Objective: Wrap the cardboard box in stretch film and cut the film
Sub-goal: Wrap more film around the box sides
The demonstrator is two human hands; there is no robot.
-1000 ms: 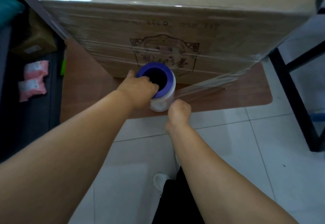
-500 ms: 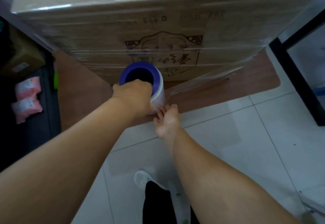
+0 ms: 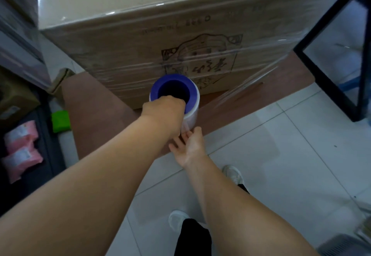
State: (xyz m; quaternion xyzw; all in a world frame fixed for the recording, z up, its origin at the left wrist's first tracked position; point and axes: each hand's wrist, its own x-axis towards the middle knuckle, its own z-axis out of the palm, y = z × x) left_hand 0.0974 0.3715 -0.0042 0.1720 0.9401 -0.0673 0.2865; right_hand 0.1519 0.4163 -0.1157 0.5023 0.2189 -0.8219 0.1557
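- My left hand gripped the blue-cored roll of clear stretch film, fingers curled over its rim.
- My right hand, fingers straight and loosely spread, touched the roll's underside.
- Beyond my fingers stood the film-wrapped brown cardboard box; its printing was unreadable.

My feed is dim and cool, with a bluish cast over the floor tiles. The light seems to come from above and far: the top of the cardboard box is the brightest surface, and its near face falls into shade. White glare streaks run along the stretch film, strongest at the box's top edge and right corner. The left side sinks into near black. Wide-angle bending curves the box edges and swells the near forearms. The far left edge is smeared, and fine print on the box is soft.
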